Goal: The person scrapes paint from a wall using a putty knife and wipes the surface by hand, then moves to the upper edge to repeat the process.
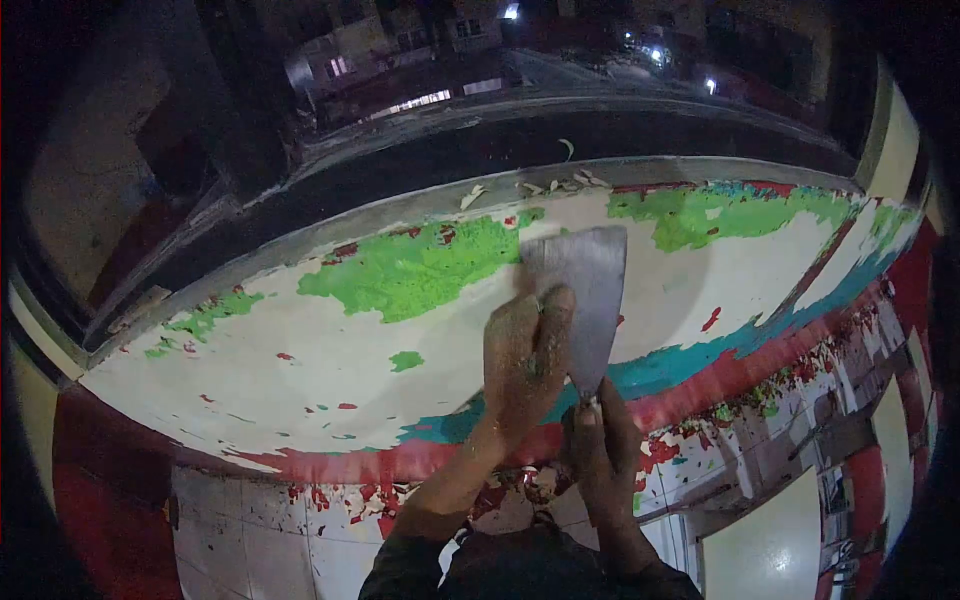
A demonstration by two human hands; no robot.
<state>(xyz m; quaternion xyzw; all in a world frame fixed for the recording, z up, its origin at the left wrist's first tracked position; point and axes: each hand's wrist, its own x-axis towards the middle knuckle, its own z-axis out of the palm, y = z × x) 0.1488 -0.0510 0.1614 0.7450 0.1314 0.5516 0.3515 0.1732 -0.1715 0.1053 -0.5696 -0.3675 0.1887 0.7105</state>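
Note:
A paint scraper (590, 290) with a wide grey metal blade is raised in front of the wall, blade end up. Its handle is in my right hand (605, 455), with the fingers wrapped round it. My left hand (522, 365) is closed at the blade's left side, thumb up against the metal; dust or flecks cling to its skin. Behind the blade, the wall panel (370, 370) is mostly bare off-white, with patches of green paint (415, 270), a teal strip (665, 370) and a red band (345, 465) along its lower edge.
Curled paint chips (565, 185) lie on the ledge above the panel. Beyond it is a dark window frame (420, 150) with lit buildings outside. Red and green flakes (660, 455) litter the tiled floor (270, 530) below. A pale flat panel (765, 540) stands at lower right.

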